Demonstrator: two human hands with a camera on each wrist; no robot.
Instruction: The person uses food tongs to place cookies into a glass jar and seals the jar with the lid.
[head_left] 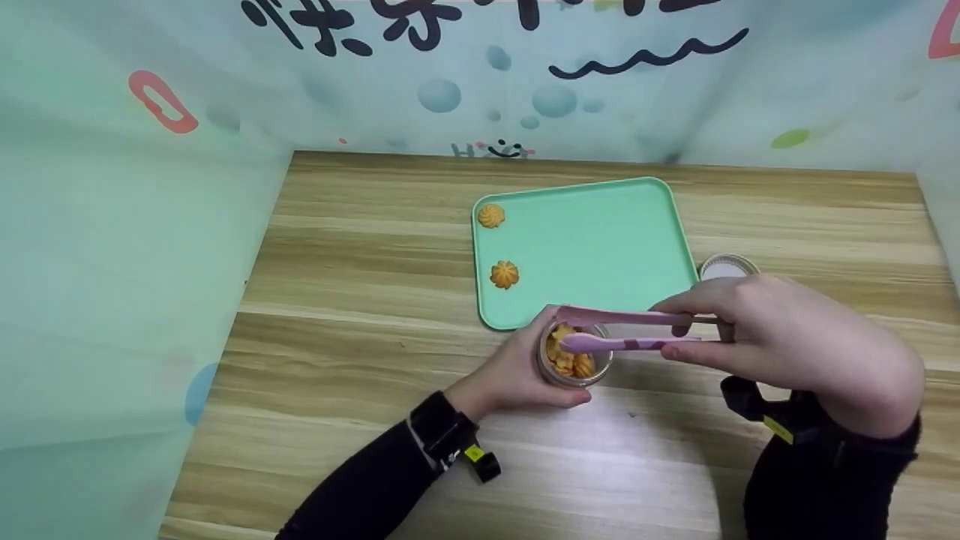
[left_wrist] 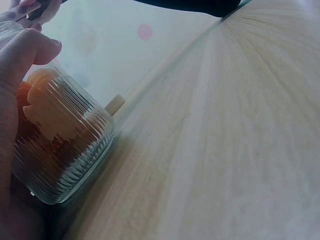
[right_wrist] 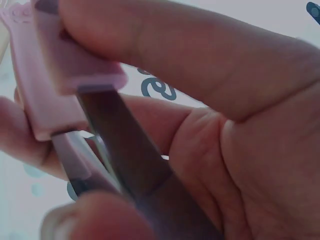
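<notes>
My left hand (head_left: 514, 367) grips a ribbed clear glass jar (left_wrist: 82, 145), its fingers and thumb around the side. Several golden cookies (head_left: 581, 366) sit inside, low in the jar. Between the thumb and fingers of my right hand (head_left: 795, 337) is a pair of pink tongs (head_left: 630, 318) with metal arms. The tong tips are apart over the jar's mouth, by the cookies at its left side; whether they touch one cannot be told. Just beyond the jar lies a mint-green tray (head_left: 592, 240), with a swirled cookie (head_left: 491, 216) at its far left corner and another cookie (head_left: 505, 274) nearer.
A round lid (head_left: 727, 266) lies right of the tray, partly behind my right hand. The wood-grain table (head_left: 360, 300) meets a printed cloth backdrop (head_left: 630, 112) at the back and a pale green cloth (head_left: 112, 300) on the left.
</notes>
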